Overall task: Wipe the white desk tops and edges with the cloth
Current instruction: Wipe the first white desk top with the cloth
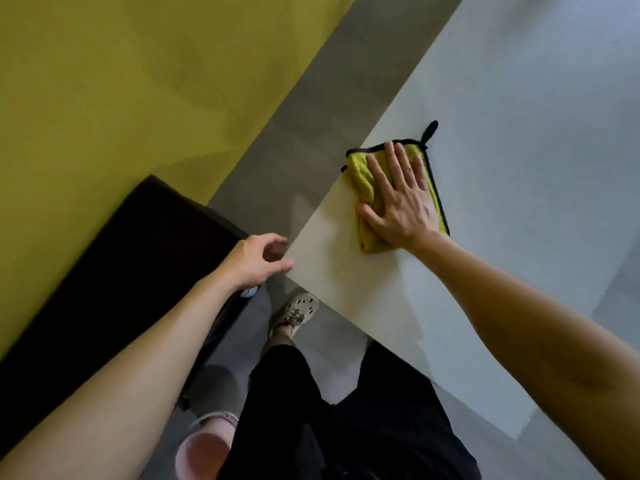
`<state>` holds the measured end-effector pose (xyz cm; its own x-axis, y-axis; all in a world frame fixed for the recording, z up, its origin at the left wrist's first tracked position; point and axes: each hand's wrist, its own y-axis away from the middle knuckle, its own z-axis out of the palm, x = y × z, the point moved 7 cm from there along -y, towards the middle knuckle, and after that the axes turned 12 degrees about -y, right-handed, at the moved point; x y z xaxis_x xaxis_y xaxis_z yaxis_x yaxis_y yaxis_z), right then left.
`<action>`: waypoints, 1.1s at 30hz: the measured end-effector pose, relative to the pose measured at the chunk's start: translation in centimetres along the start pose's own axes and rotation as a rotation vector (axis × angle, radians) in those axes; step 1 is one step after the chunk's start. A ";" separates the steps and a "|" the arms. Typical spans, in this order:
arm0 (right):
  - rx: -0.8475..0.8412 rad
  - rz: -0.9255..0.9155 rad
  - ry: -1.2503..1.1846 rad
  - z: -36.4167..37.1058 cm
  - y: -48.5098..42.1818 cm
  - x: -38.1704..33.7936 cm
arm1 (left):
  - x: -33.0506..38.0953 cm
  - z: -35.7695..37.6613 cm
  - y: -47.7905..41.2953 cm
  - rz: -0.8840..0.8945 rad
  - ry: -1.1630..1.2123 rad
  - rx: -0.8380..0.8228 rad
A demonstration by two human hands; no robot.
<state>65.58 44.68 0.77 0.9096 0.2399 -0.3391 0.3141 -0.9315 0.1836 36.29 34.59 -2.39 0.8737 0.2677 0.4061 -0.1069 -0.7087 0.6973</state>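
Note:
The white desk (519,140) fills the right half of the head view, its corner pointing toward me at the lower left. A yellow cloth (363,174) with black trim lies on the desk beside its left edge. My right hand (401,199) lies flat on the cloth with fingers spread, pressing it onto the desk top. My left hand (259,259) hovers just off the desk's corner, fingers loosely curled, holding nothing. It does not clearly touch the edge.
A black seat or cabinet (114,285) stands to the left, close to the desk corner. Behind it is a yellow wall (121,81) and a grey floor strip (294,116). My legs and shoes (294,311) stand between desk and black object. A pink container (204,448) sits by my feet.

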 end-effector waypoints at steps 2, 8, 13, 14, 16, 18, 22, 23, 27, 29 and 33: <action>-0.010 -0.057 0.007 0.4 0.4 -1.5 | -0.8 0.9 1.8 -0.092 0.060 0.056; -0.285 -0.742 0.078 6.0 5.0 -13.2 | -1.0 5.8 6.1 -0.325 0.194 0.153; -0.115 -0.567 0.025 2.2 0.8 -5.0 | 1.1 9.8 6.7 -0.409 0.323 0.154; -0.075 -0.460 0.035 1.2 0.1 -2.8 | 1.6 10.4 6.5 -0.402 0.293 0.152; -0.026 -0.311 0.063 0.6 -0.1 -1.6 | 2.3 11.3 6.4 -0.398 0.222 0.153; -0.052 -0.358 0.087 2.2 1.1 -5.0 | 2.3 12.2 7.0 -0.381 0.234 0.162; -0.166 -0.733 0.128 7.3 5.7 -14.4 | -0.3 14.0 10.1 -0.399 0.105 0.199; -0.147 -0.736 0.103 7.2 6.4 -14.7 | -1.1 14.0 11.1 -0.400 0.012 0.226; -0.105 -0.583 0.041 5.8 13.2 -8.2 | -2.4 13.2 14.2 -0.332 -0.358 0.325; -0.124 -0.526 0.069 5.5 17.9 -4.6 | -1.9 12.5 14.7 -0.277 -0.465 0.354; -0.161 -0.429 0.100 6.4 15.9 -6.7 | -0.3 11.1 15.5 -0.183 -0.571 0.434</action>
<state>62.73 26.52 0.08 0.7080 0.6263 -0.3264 0.6982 -0.6903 0.1899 39.69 16.24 1.77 0.9831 0.1092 -0.1472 0.1582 -0.9112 0.3804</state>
